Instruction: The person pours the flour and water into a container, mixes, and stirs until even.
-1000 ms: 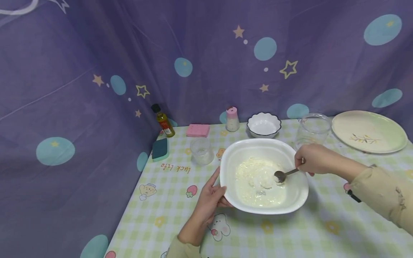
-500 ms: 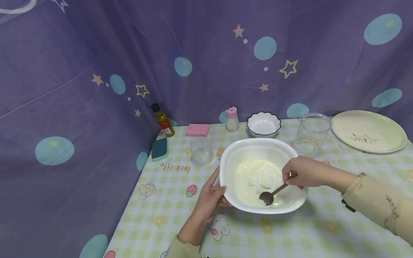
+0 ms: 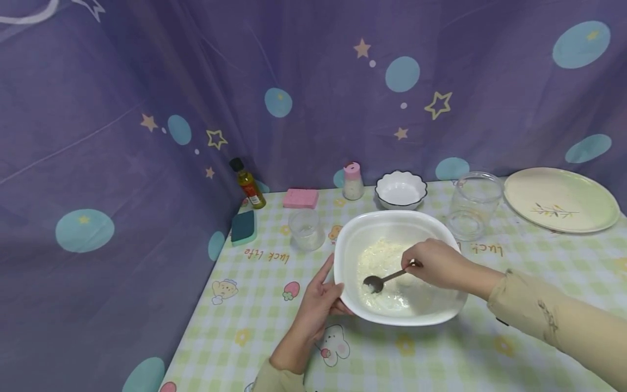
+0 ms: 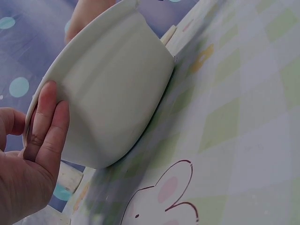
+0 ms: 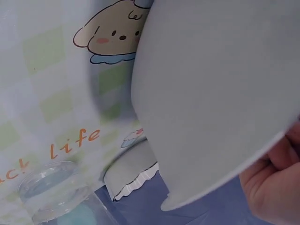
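A white basin (image 3: 349, 250) stands on the table with a pale wet flour-like mixture (image 3: 379, 255) in its bottom. My left hand (image 3: 318, 299) grips its left rim, thumb over the edge; in the left wrist view the fingers (image 4: 55, 133) press on the outer wall. Over the basin, my right hand (image 3: 436, 265) pinches the handle of a dark metal spoon (image 3: 374, 283), whose bowl is in the mixture at the left. The right wrist view shows mostly the basin's outside (image 5: 215, 93), with part of the right hand (image 5: 276, 183) past the rim; the spoon is hidden there.
Behind the basin stand a clear plastic cup (image 3: 306, 230), a pink-topped shaker (image 3: 352, 181), a scalloped bowl (image 3: 400, 190) and a clear jar (image 3: 474, 204). An oval plate (image 3: 560, 198) lies right. An oil bottle (image 3: 249, 185), pink sponge (image 3: 301, 198) and green sponge (image 3: 243, 227) are left.
My right hand has moved the spoon from the basin's right side, through the near part, to the left side. The left hand and basin have stayed in place.
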The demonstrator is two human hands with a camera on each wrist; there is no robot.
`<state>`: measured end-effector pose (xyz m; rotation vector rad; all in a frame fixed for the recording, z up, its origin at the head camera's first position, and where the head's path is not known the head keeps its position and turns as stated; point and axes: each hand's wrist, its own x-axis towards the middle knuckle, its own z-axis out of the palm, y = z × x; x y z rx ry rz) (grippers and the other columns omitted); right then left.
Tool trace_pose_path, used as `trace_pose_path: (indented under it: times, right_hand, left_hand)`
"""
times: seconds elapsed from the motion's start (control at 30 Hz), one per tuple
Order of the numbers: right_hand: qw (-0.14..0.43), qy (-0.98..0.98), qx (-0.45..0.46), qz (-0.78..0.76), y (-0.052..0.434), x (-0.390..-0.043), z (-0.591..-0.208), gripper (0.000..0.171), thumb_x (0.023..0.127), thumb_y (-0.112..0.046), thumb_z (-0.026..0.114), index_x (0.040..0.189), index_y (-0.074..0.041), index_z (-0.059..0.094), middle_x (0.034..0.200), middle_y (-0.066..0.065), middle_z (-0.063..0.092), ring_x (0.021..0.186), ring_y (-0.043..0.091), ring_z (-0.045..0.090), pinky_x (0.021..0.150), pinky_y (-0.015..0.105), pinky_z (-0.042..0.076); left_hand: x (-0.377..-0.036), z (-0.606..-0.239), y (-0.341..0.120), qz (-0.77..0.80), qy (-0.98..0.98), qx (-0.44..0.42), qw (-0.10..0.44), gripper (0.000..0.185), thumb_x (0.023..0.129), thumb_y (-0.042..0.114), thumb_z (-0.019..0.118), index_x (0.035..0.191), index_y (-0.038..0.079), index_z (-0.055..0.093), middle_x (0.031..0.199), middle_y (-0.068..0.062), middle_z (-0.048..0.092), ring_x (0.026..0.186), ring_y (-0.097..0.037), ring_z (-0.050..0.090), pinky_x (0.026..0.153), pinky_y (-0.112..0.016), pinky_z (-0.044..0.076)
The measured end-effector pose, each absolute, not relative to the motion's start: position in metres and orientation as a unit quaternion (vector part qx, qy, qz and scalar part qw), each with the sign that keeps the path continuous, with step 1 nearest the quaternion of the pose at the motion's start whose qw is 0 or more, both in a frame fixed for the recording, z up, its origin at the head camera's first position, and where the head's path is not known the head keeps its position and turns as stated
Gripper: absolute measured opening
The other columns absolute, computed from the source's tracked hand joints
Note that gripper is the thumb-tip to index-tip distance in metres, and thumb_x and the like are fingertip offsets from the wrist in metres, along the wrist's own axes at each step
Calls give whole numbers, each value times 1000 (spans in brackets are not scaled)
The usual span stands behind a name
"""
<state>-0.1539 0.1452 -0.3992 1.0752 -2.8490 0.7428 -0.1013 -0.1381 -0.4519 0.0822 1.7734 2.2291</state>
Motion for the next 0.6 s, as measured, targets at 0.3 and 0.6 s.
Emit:
trace_pose_path:
  times: [0.3,0.6]
  right_hand:
    - [76,-938,265,212,144,-167,-403,16,78,0,70,76,-16,72,68,-10,64,60,10,55,55,34,47]
    - [39,-956,238,168,161,-170,-389,18,78,0,68,71,-16,68,67,-7,62,59,16,55,53,36,46]
  left_hand:
    - [-102,-453,-140,774,615,35,145,68,97,5,54,155,25,26,92,-30,67,60,-19,70,61,-36,59]
    - [-102,-452,-139,772,617,27,148,69,96,2,53,155,26,26,92,-33,65,59,-19,69,60,-36,59]
